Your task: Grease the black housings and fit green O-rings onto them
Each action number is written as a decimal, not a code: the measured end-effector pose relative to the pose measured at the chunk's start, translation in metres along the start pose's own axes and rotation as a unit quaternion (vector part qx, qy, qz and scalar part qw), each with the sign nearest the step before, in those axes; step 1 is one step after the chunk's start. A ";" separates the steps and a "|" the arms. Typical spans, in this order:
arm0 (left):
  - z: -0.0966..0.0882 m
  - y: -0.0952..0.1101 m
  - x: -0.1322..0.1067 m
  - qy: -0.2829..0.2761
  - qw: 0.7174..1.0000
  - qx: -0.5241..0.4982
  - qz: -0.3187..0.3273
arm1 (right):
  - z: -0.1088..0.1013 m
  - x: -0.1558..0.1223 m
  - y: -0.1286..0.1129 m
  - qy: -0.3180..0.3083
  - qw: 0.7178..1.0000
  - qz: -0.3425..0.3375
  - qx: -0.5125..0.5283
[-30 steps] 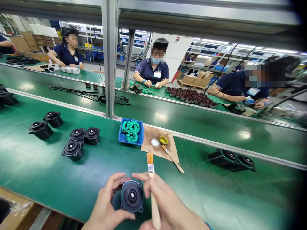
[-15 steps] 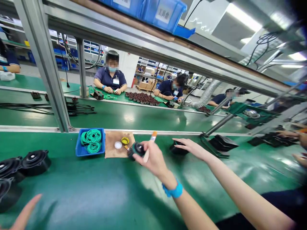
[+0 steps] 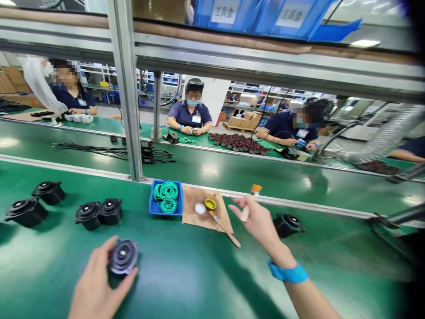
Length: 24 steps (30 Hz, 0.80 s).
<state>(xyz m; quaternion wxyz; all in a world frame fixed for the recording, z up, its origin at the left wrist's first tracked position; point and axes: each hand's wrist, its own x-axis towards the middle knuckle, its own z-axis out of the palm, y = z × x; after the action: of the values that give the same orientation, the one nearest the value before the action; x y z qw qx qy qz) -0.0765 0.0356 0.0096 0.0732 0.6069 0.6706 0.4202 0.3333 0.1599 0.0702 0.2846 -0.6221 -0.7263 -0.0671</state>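
My left hand (image 3: pixel 96 279), at the lower left, is closed around a round black housing (image 3: pixel 123 257) with ringed top facing up. My right hand (image 3: pixel 260 221), with a blue wristband, grips a paintbrush (image 3: pixel 256 189), orange bristles pointing up and pale handle end below; some fingers are stretched out. Just right of that hand stands another black housing (image 3: pixel 288 224) with a green ring around its top. A second paintbrush (image 3: pixel 226 229) lies across the edge of a brown cardboard sheet (image 3: pixel 192 220), beside a yellow-rimmed pot (image 3: pixel 210 204) and a white lid (image 3: pixel 199 208).
A blue tray (image 3: pixel 153 206) of green rings (image 3: pixel 168 190) stands left of the cardboard. Several black housings (image 3: pixel 111 212) stand on the green table at left. A metal post (image 3: pixel 128 110) and shelf beam (image 3: pixel 232 57) rise ahead. Co-workers (image 3: pixel 191 110) sit across the bench.
The view has turned left. My left hand has come in and grips a housing. My right hand keeps the brush but no longer holds a black housing. A co-worker's arm at right has left view.
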 end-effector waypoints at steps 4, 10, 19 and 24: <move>0.027 0.043 -0.029 -0.063 0.996 -0.047 0.041 | 0.051 0.045 -0.090 -0.108 0.981 -0.153 0.044; 0.031 0.037 -0.039 -0.113 0.988 -0.104 0.029 | 0.095 0.095 -0.159 -0.179 0.959 -0.217 0.009; 0.025 0.043 -0.035 -0.147 0.973 -0.177 -0.001 | 0.100 0.105 -0.156 -0.229 0.956 -0.182 0.027; 0.028 0.045 -0.041 -0.115 0.976 -0.183 -0.017 | 0.065 0.093 -0.160 -0.205 0.958 -0.160 0.121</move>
<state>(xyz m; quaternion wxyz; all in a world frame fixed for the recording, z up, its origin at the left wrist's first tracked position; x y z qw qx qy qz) -0.0153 0.0092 0.0039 0.2674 0.6159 0.5795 0.4618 0.1556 0.2350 0.1036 0.1880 -0.4591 -0.8619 0.1052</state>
